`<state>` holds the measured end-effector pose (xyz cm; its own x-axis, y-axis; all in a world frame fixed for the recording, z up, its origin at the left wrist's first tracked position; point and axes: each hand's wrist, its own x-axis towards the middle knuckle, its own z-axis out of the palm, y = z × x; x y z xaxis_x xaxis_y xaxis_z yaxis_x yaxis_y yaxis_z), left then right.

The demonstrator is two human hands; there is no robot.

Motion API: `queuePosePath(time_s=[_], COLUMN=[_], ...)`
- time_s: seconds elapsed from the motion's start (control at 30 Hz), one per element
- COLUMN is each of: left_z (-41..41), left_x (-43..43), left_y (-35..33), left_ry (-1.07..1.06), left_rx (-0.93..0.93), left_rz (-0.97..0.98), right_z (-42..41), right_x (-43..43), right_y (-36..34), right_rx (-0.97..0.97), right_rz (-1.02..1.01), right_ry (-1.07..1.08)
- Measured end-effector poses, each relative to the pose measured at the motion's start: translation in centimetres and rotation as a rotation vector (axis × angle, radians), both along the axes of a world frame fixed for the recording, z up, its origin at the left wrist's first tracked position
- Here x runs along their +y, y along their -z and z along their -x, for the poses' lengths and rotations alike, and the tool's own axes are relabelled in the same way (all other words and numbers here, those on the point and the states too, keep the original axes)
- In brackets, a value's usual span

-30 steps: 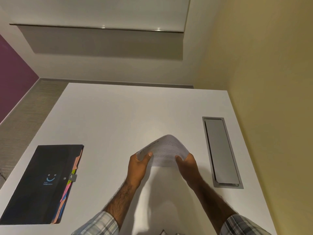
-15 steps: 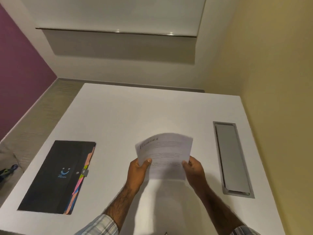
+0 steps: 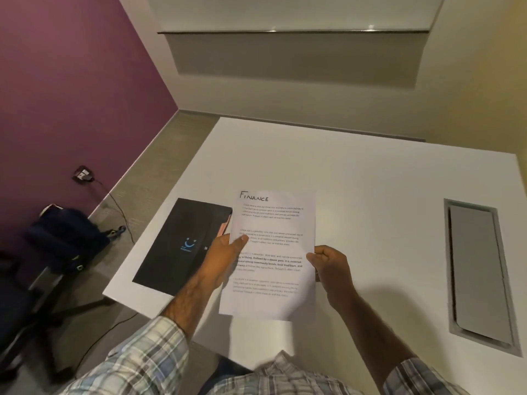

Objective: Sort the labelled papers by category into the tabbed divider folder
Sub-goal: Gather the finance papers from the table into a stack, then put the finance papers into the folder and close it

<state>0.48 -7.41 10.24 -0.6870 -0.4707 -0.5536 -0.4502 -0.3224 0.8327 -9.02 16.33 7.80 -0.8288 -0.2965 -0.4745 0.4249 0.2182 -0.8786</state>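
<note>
I hold printed white papers (image 3: 273, 226) upright above the white table (image 3: 356, 181); the top sheet has "FINANCE" handwritten at its top. My left hand (image 3: 225, 256) grips the left edge with the thumb on the front. My right hand (image 3: 330, 265) pinches the right edge. The black divider folder (image 3: 182, 243) with a blue smiley logo lies closed at the table's left front corner. My left hand and the papers hide its right edge, where a pink tab (image 3: 224, 228) shows.
A grey metal cable hatch (image 3: 479, 272) is set into the table at the right. A dark office chair with a bag (image 3: 65, 238) stands on the floor at the left, near a floor socket (image 3: 83, 174) with a cable. Purple wall at left, yellow wall at right.
The papers were curled a second ago; they are flattened and raised now, with the FINANCE heading readable. My view has swung left and down, bringing the chair and floor into sight.
</note>
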Motion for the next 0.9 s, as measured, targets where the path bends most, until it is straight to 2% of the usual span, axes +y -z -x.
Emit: queuePosePath(time_s=[0.07, 0.13, 0.2, 0.27, 0.43, 0.67, 0.9], left_z=[-0.7, -1.7, -3.0, -4.3, -5.3, -3.0, -1.0], left_x=[-2.4, -4.8, -7.4, -10.0, -15.6, -18.0, -19.7], left_y=[0.8, 1.7, 2.6, 3.7, 8.6, 12.9, 14.3], left_ry=[-0.013, -0.006, 0.114, 0.269, 0.449, 0.697, 0.774], left_rx=[-0.080, -0.168, -0.254, -0.332, -0.370, -0.253, -0.246], left_rz=[0.128, 0.382, 0.717, 0.926, 1.099, 1.234, 1.277], right_z=[-0.2, -0.4, -0.6, -1.1, -3.0, -6.1, -8.8], right_x=[-0.8, -1.1, -1.4, -1.6, -3.5, -7.9, -9.9], right_y=[-0.3, -0.5, -0.8, -1.0, -0.6, -1.2, -1.9], right_rx=[0.000, 0.011, 0.045, 0.055, 0.006, 0.007, 0.012], right_rz=[0.009, 0.006, -0.022, -0.073, -0.154, -0.171, -0.226], right_ry=[0.013, 0.039, 0.058, 0.085, 0.207, 0.364, 0.393])
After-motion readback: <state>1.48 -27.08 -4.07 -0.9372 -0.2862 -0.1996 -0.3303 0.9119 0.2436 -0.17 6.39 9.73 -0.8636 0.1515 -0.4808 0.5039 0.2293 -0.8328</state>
